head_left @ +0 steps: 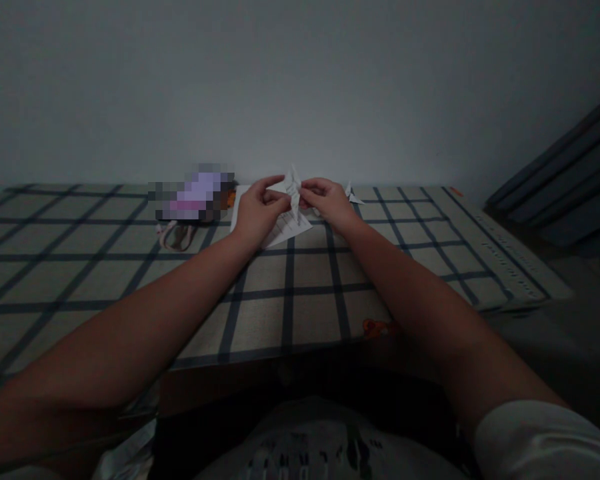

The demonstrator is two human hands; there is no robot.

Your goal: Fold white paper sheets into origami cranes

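Note:
A narrow, pointed piece of folded white paper (293,191) stands upright between my two hands, above the table. My left hand (260,205) grips its left side, with the thumb low and the index finger reaching toward the upper part. From the other side, my right hand (330,200) pinches it between thumb and fingers. Under and behind my left hand lies a white paper sheet (284,232) with printed lines. Just past my right hand rests another small folded white paper (353,195) with sharp points, partly hidden by that hand.
A checked cloth (310,300) covers the table, which meets a plain wall at the back. To the left sits a purple object (195,193), blurred out, with a pale strap loop (177,239) in front. A dark curtain (565,180) hangs at the right.

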